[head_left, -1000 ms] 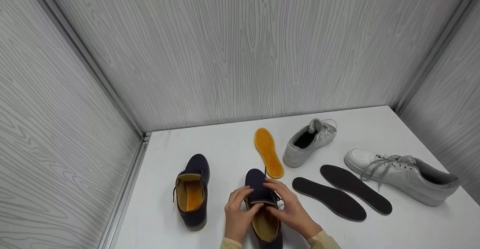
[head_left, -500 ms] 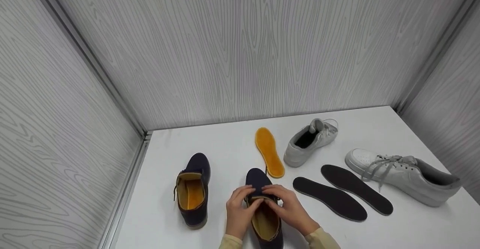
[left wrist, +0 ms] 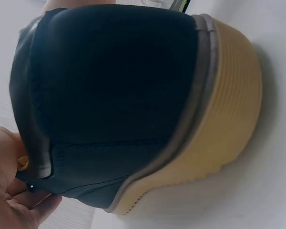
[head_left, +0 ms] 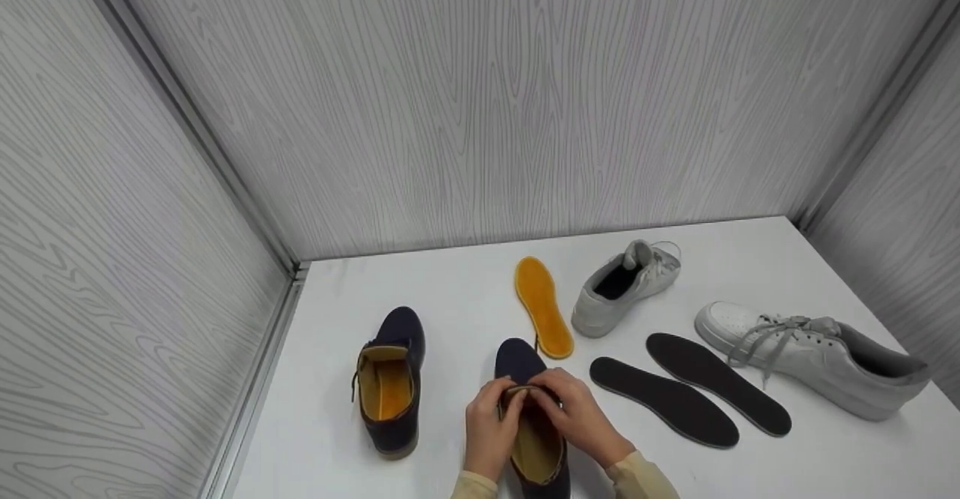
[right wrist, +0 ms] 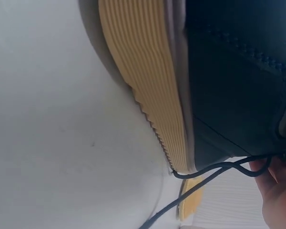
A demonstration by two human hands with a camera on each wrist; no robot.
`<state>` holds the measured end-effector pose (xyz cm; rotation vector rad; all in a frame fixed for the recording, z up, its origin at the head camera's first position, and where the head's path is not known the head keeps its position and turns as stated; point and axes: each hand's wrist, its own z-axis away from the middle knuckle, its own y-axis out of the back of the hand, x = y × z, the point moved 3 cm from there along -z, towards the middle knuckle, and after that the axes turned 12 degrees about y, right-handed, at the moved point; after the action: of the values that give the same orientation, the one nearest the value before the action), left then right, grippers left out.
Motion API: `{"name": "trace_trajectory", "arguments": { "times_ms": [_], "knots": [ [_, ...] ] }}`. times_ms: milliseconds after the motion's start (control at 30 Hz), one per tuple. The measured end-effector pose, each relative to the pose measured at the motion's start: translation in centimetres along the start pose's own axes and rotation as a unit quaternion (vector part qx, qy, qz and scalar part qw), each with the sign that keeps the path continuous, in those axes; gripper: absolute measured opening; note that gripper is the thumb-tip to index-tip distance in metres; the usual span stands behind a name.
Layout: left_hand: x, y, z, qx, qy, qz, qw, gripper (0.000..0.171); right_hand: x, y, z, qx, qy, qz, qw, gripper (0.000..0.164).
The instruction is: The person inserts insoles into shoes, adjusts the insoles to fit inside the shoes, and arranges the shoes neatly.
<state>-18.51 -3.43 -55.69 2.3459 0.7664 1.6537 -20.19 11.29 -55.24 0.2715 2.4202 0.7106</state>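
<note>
A navy lace-up shoe (head_left: 517, 362) with a tan lining stands at the front middle of the table in the head view, its toe pointing away from me. My left hand (head_left: 487, 425) and right hand (head_left: 580, 412) both pinch its tongue (head_left: 523, 389), thumbs inside the opening and fingers over the front. Its heel and ribbed tan sole (left wrist: 233, 95) fill much of the left wrist view. A dark lace (right wrist: 219, 167) hangs loose by the right hand in the right wrist view. The other navy shoe (head_left: 401, 329), an orange insole (head_left: 390, 389) inside it, stands to the left.
Behind the gripped shoe lies a loose orange insole (head_left: 543, 305). To the right are two black insoles, one nearer (head_left: 664, 401) and one farther (head_left: 718, 381). Two white sneakers, one upright (head_left: 619, 289) and one farther right (head_left: 817, 360), stand beyond. Grey wood-grain panels (head_left: 487, 109) enclose the table.
Both hands have drawn in, and thumbs and fingers now pinch the tongue, which has been lifted. The other shoes and the insoles keep their places.
</note>
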Motion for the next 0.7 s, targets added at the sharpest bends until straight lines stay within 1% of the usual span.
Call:
{"name": "trace_trajectory", "arguments": {
  "times_ms": [167, 300, 400, 533, 700],
  "knots": [
    [-0.1, -0.2, 0.2, -0.005, 0.011, 0.003, 0.9999, 0.013, 0.4, -0.3, 0.3, 0.018, -0.019, -0.005, 1.000, 0.008],
    [-0.2, -0.4, 0.2, 0.002, 0.014, 0.001, 0.9999, 0.012, 0.7, -0.5, 0.6, 0.034, -0.035, -0.018, 0.999, 0.008],
    [-0.3, -0.5, 0.3, 0.010, 0.012, 0.007, 0.9999, 0.009, 0.9, -0.7, 0.8, 0.039, -0.064, -0.040, 0.996, 0.008],
    [-0.6, -0.6, 0.3, 0.023, 0.011, 0.016, 0.9995, 0.004, 1.2, -1.0, 1.3, 0.043, -0.108, -0.076, 0.990, 0.010],
    [-0.8, -0.6, 0.4, 0.035, 0.019, 0.022, 0.9989, 0.005, 1.3, -1.3, 1.9, 0.054, -0.115, -0.092, 0.988, 0.015]
  ]
}}
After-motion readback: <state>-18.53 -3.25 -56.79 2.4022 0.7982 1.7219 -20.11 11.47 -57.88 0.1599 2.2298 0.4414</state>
